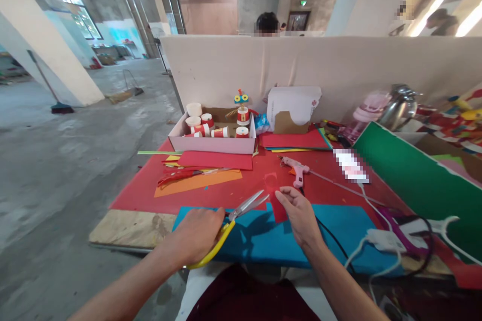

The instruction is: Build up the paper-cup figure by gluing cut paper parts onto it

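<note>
Closed around the yellow handles of a pair of scissors (245, 206) is my left hand (199, 233). The scissors' blades are slightly apart and point up and to the right, toward a piece of red paper (277, 208). My right hand (299, 215) pinches that paper by its right edge between thumb and fingers. The blade tips are close to the paper's left side; whether they touch it I cannot tell. Both hands are above a blue sheet (335, 235) along the table's near edge. A pink glue gun (298, 170) lies just beyond my right hand.
A box (214, 144) of paper cups stands at the back left. Red strips (181, 175) lie on an orange sheet (199, 185). A green panel (414, 175), a lit phone (350, 164), a power strip (387, 241) and cables crowd the right. A white partition (320, 65) rises behind.
</note>
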Demonstrator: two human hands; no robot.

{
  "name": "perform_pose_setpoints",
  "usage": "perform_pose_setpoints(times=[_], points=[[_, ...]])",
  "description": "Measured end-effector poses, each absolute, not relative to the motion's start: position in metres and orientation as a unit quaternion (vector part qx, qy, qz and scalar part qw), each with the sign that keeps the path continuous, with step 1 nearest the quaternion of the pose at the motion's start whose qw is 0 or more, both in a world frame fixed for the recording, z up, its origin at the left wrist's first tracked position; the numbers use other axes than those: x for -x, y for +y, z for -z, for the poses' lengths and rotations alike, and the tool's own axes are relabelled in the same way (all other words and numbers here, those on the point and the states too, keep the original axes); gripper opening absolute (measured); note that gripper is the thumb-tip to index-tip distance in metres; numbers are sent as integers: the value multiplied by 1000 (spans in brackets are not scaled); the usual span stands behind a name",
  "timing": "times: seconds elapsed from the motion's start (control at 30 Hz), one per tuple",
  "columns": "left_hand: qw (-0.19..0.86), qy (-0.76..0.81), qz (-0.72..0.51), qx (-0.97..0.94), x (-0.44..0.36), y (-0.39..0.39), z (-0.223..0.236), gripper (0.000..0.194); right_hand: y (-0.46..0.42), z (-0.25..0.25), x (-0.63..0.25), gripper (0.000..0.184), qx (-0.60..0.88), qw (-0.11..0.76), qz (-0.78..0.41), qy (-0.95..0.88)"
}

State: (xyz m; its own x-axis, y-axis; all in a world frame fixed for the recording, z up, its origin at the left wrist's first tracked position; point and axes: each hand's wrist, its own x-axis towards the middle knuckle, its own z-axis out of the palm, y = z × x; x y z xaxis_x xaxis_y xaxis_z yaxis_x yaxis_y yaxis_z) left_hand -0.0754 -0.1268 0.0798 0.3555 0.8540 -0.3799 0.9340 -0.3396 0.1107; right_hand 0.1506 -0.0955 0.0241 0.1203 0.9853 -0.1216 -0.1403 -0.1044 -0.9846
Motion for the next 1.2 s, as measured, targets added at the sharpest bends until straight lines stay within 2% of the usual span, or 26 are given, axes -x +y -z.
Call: perform_pose_setpoints(times=[0.47,1.2], points=[[169,537,144,-814,70,-122,-87,27,-101,-22,-144,34,491,447,-585,-466],[145,525,153,-825,69,-120,-84,24,-103,-28,-142,40,480,436,-624,-435]])
